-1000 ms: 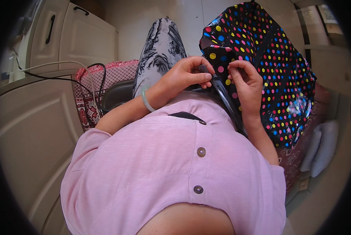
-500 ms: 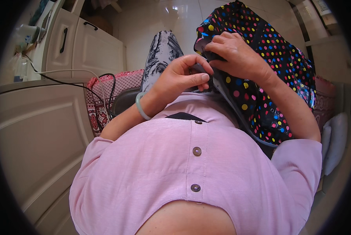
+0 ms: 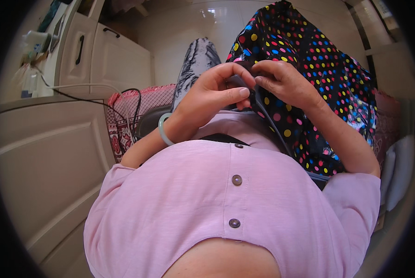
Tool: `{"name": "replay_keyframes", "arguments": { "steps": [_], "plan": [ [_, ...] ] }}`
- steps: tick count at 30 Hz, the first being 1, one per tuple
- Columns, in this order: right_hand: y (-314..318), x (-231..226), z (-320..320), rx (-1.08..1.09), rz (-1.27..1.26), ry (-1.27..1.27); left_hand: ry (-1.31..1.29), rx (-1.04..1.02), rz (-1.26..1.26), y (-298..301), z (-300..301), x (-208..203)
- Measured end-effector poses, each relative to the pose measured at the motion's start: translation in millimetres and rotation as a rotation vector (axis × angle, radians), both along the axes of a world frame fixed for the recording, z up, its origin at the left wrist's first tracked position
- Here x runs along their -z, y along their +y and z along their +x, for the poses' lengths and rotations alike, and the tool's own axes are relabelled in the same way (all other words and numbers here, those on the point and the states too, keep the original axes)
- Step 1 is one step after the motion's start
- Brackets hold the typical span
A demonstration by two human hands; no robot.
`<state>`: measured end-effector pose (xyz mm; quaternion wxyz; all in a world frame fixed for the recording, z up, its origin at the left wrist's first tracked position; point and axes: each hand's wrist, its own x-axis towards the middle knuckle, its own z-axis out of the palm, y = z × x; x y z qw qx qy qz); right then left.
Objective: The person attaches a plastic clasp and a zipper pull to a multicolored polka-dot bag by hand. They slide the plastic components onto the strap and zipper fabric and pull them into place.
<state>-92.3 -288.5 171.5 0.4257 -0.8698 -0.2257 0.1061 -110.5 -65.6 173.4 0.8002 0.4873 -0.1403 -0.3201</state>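
Observation:
A shiny black fabric with multicoloured polka dots [image 3: 309,69] is draped over my right leg, a grey edging strip running along its near side. My left hand [image 3: 212,88], with a pale green bangle [image 3: 163,129] on its wrist, is closed, thumb and curled fingers pinching a dark bit at the fabric's edge. Right beside it, my right hand [image 3: 284,83] has thumb and forefinger pressed together close to the left forefinger's tip. Whatever that pinch holds is too small or hidden to make out.
I sit on a seat with a red patterned cover [image 3: 124,111]. Cream cabinets [image 3: 54,143] stand on my left, with a black cable and a white cable [image 3: 91,85] hanging down from the counter. White bags or cushions [image 3: 399,171] lie at the right. Pale tiled floor [image 3: 166,28] stretches ahead.
My right hand has come down and nearer from the fabric's upper edge, its fingers now pinched by the left fingertips. The left hand keeps almost the same pose.

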Motion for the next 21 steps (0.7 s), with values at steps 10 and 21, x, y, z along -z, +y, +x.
{"name": "replay_keyframes", "arguments": {
  "steps": [10, 21],
  "plan": [
    [10.0, 14.5, -6.6, 0.138, 0.458, 0.528, 0.117, -0.058, 0.019, 1.8, 2.1, 18.7],
    [27.9, 54.0, -37.8, 0.262, 0.637, 0.627, 0.182, 0.066, 0.122, 28.1, -9.4, 57.4]
  ]
}}
